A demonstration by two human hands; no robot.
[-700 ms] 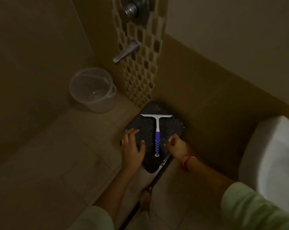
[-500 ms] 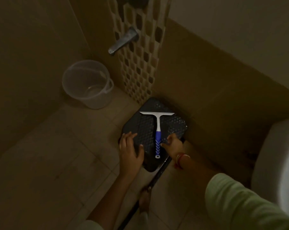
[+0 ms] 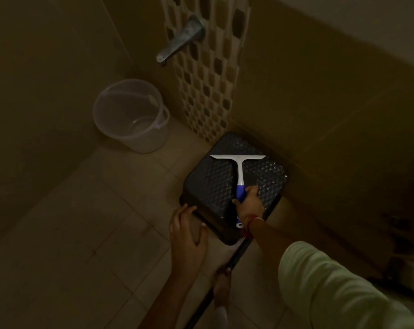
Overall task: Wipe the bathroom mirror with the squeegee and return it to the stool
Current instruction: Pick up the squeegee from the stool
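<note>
1. While the squeegee (image 3: 239, 173) lies flat on the stool (image 3: 215, 186), its blade at the far end and its blue grip under the right hand (image 3: 249, 205), the fingers are curled over that grip; whether they are fully clamped on it I cannot tell, since the hand hides the handle. A loose hold could let it slide off when lifted.
2. The left hand (image 3: 188, 233) is open, fingers spread, and rests at the stool's near-left edge, well apart from the right. If it presses down there, the stool could tip or skate on the floor (image 3: 106, 222).
3. Beyond the right hand's fingertips the stool top glints with what look like water drops. A wet handle is likely slippery, so a quick snatch may lose it.
4. The room is dim, and detail is poor. Misjudging the grip or the stool edge seems easy.
5. A dark rod (image 3: 234, 257) runs along the floor between the two wrists, beside a bare foot (image 3: 222, 286). Stepping back with the squeegee, the person could trip on it.
6. Far beyond the left hand stand a bucket (image 3: 130, 115) and, above it, a tap (image 3: 179, 41). Rising fast could bring the head near the tap.
7. No mirror is in view, so the wiping looks not yet begun.
</note>
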